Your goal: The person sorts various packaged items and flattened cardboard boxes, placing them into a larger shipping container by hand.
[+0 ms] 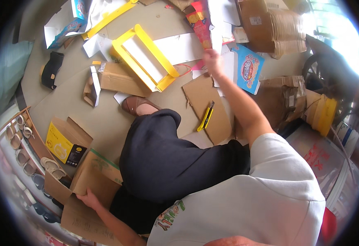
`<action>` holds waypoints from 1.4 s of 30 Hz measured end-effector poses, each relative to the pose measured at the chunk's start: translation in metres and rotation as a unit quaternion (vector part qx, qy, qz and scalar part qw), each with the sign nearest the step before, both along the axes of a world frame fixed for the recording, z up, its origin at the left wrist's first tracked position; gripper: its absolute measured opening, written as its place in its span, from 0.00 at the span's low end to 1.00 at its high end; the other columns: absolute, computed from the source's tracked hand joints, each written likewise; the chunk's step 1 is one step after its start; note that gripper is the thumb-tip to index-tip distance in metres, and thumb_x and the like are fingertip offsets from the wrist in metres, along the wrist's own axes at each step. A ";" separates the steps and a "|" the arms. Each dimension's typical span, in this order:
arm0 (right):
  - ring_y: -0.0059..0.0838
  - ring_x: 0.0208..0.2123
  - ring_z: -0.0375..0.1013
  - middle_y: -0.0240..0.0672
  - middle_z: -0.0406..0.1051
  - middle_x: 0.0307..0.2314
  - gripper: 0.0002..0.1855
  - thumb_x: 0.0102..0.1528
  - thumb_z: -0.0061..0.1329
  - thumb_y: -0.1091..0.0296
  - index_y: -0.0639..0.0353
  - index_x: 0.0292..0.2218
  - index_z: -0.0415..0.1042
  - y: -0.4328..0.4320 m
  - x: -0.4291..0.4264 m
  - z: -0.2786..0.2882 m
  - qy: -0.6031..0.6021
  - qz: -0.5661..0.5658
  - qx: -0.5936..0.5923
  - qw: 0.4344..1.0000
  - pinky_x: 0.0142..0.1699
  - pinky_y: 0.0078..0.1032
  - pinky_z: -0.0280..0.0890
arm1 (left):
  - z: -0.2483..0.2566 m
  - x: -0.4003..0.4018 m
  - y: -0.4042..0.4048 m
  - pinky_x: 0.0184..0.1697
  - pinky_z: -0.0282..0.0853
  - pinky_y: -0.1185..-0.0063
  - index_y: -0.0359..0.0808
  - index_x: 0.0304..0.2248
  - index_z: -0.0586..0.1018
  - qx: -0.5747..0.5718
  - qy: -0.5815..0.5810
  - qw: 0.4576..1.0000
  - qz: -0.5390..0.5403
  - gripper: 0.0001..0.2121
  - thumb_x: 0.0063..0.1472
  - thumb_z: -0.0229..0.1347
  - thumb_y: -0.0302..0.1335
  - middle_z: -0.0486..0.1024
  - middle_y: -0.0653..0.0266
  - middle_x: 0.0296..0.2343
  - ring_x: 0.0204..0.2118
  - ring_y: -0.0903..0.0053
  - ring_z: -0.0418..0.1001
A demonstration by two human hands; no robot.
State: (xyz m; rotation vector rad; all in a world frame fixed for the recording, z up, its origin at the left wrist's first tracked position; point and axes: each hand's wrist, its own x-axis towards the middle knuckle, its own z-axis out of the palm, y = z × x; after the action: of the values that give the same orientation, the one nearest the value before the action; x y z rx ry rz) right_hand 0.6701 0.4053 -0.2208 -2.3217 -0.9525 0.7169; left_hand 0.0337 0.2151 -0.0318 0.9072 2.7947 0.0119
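Observation:
My right hand [213, 62] reaches far forward and grips the lower end of a red printed carton [199, 29] with white inner faces. Down at the left, my left hand [89, 199] holds the edge of an opened brown cardboard box [101, 181], the thumb on its inner side. Between my right forearm and my knee lies a flat brown cardboard sheet [219, 123]. On that sheet rests a yellow and black utility knife [206, 116], its metal end pointing away from me. Right beside my right hand is a flat blue printed carton panel [247, 69].
A yellow-rimmed carton [145, 58] lies ahead, partly over a brown box [122, 78]. Flattened cardboard [271, 27] is stacked at the far right. A yellow box [61, 143] stands at left near a shoe rack [38, 138]. A black object [53, 70] lies far left.

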 end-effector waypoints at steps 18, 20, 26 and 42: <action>0.25 0.28 0.66 0.28 0.66 0.26 0.10 0.46 0.48 0.70 0.54 0.33 0.65 0.005 -0.037 -0.040 0.593 -0.200 0.017 0.780 0.31 0.31 0.63 | 0.004 -0.006 0.018 0.43 0.59 0.72 0.25 0.43 0.60 0.006 -0.058 0.995 0.075 0.23 0.45 0.49 0.22 0.64 0.46 0.39 0.41 0.59 0.64; 0.26 0.26 0.68 0.30 0.68 0.26 0.11 0.46 0.48 0.68 0.56 0.34 0.66 -0.021 -0.058 -0.029 0.589 -0.151 -0.025 0.794 0.27 0.27 0.64 | 0.001 -0.007 0.017 0.42 0.59 0.72 0.25 0.43 0.61 -0.006 -0.051 0.996 0.074 0.23 0.45 0.49 0.22 0.64 0.46 0.39 0.40 0.59 0.64; 0.22 0.27 0.68 0.32 0.70 0.26 0.19 0.48 0.48 0.55 0.61 0.35 0.68 -0.052 -0.047 -0.001 0.471 0.099 -0.264 0.836 0.29 0.19 0.65 | 0.003 -0.007 0.019 0.43 0.60 0.72 0.25 0.42 0.63 -0.035 0.006 0.997 0.063 0.22 0.44 0.49 0.22 0.66 0.47 0.38 0.40 0.59 0.65; 0.26 0.32 0.63 0.29 0.63 0.30 0.12 0.48 0.46 0.68 0.52 0.37 0.65 0.042 0.189 -0.030 0.382 -0.404 0.118 0.823 0.33 0.30 0.58 | 0.007 -0.012 0.030 0.40 0.61 0.74 0.23 0.41 0.64 0.053 -0.128 0.978 0.156 0.23 0.40 0.49 0.19 0.66 0.50 0.37 0.37 0.64 0.65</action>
State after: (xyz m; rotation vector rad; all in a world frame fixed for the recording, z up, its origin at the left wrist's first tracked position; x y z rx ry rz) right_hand 0.8592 0.4471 -0.2507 -1.6894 0.2972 0.9387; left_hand 0.0214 0.2455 -0.0247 0.4392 2.6787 0.3056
